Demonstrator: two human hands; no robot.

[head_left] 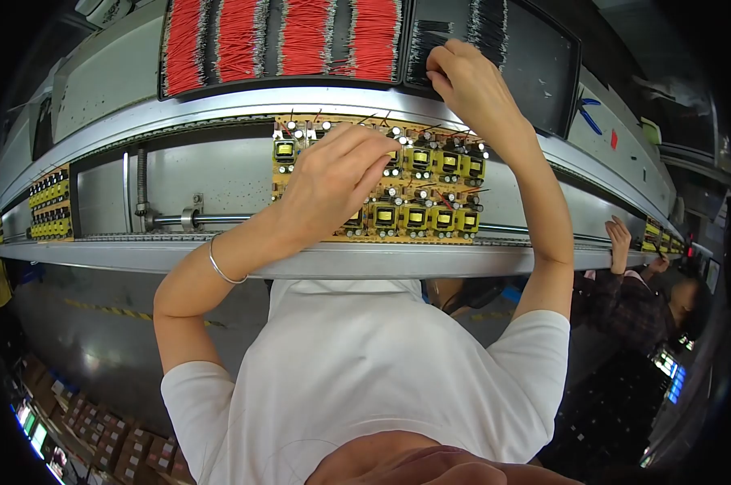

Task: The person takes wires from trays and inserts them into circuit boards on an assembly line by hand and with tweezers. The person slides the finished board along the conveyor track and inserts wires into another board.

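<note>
My left hand point(337, 182) is over a circuit board panel point(418, 182) on the conveyor, its fingers drawn together near the upper row of yellow-and-black transformers; what they hold, if anything, is hidden. Thin red and black wires stand up along the panel's top edge. My right hand point(466, 81) reaches into the black tray point(535, 89), its fingers curled together at the bundles of short black wires point(430, 44). Whether a wire is between those fingers is too small to tell. Rows of red wires point(305, 40) lie in the tray section to the left.
Another board panel point(50, 204) sits at the far left of the conveyor rail point(179, 257). A blue-handled tool point(589, 115) and a small red item point(614, 140) lie right of the trays. At the far right, a co-worker's hand point(619, 238) is raised by more boards.
</note>
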